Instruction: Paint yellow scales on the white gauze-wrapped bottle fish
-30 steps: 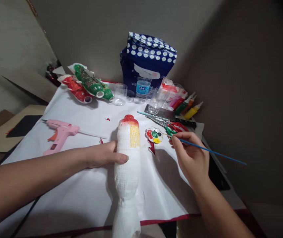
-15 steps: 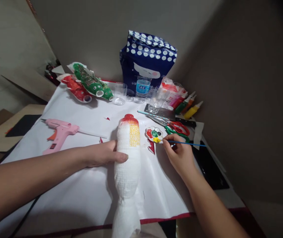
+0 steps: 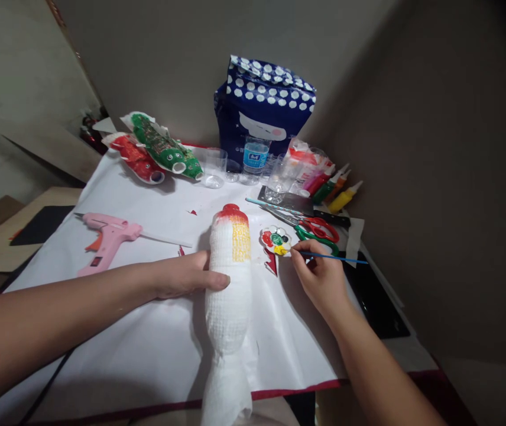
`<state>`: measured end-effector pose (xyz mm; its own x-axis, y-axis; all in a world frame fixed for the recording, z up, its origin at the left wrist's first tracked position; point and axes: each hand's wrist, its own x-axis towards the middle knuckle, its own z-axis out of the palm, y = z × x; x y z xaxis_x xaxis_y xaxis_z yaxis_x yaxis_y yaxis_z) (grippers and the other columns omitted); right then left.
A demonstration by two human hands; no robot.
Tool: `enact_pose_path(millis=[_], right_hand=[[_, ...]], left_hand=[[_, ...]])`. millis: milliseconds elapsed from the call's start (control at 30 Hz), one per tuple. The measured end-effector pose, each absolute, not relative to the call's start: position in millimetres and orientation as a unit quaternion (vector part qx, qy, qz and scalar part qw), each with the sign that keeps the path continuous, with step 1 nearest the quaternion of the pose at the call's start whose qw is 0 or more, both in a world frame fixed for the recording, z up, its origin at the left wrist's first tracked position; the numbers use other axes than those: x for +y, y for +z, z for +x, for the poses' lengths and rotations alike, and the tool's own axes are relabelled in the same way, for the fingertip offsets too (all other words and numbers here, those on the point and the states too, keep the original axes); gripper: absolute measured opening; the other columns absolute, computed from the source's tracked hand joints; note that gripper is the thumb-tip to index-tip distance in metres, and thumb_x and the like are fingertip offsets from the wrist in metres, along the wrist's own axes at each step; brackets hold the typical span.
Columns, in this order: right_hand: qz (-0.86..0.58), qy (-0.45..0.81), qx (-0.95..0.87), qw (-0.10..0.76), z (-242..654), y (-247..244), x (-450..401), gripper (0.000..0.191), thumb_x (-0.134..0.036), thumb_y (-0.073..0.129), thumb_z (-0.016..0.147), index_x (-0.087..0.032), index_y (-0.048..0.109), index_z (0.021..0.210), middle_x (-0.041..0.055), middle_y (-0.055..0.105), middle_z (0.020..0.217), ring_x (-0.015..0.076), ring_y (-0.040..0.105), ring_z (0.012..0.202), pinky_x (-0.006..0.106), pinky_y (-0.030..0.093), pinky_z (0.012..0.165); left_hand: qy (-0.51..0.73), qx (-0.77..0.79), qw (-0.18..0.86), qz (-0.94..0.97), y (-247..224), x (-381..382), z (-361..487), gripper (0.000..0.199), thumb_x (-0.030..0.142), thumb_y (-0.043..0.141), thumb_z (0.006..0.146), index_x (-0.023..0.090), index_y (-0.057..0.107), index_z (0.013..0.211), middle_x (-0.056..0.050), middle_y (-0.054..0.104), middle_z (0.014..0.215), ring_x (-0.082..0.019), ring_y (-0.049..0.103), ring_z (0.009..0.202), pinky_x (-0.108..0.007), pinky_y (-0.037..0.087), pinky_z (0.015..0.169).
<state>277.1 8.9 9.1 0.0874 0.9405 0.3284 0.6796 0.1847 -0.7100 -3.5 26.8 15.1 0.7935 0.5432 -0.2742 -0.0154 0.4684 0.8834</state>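
Note:
My left hand [image 3: 191, 275] grips a white cloth-wrapped bottle [image 3: 229, 302] round its middle, thumb on top. The bottle's neck end is painted red, with a yellow patch on the upper right side; its lower end is tied in and flares out like a tail. Between the fingertips of my right hand [image 3: 321, 278] is a thin blue paintbrush [image 3: 337, 257]. Its tip is at the yellow paint of a small flower-shaped palette [image 3: 275, 239], which also holds red, green and black paint. Under the palette's lower edge lies a red scrap [image 3: 271, 261].
A pink glue gun [image 3: 109, 234] lies on the left. Painted red [image 3: 135, 157] and green [image 3: 162, 145] fish stand at the back left. Clear cups [image 3: 214, 168], a blue bag [image 3: 266, 97] and paint bottles [image 3: 344, 198] line the back. Scissors [image 3: 319, 228] and a knife [image 3: 333, 218] lie right.
Almost nothing differs. The brush tip stays at the yellow paint, and my left hand keeps its hold on the wrapped bottle.

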Motion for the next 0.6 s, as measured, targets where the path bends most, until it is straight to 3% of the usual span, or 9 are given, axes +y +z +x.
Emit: enact_pose_path(millis=[233,600], right_hand=[[-0.573,0.241,-0.586,0.521,249.8,40.8,-26.5,0.010,-0.032,0.067,0.090,-0.023,0.067,0.086,0.0011,0.071,0.072,0.0175,0.068,0.064,0.027,0.052,0.055],[-0.516,0.306,-0.560,0.571,213.4,44.4,-46.8,0.007,-0.025,0.066,0.092,-0.026,0.067,0.086,-0.0009,0.073,0.075,0.0171,0.072,0.070,0.030,0.059,0.069]], left_hand=[[0.170,0.285,0.807,0.489,14.2,26.0,-5.6,0.060,0.050,0.085,0.070,0.017,0.068,0.116,-0.006,0.077,0.112,-0.037,0.065,0.115,-0.042,0.050,0.099],[0.166,0.277,0.807,0.495,17.8,26.8,-3.6,0.067,0.053,0.086,0.069,0.018,0.067,0.123,-0.006,0.076,0.114,-0.036,0.065,0.114,-0.039,0.051,0.096]])
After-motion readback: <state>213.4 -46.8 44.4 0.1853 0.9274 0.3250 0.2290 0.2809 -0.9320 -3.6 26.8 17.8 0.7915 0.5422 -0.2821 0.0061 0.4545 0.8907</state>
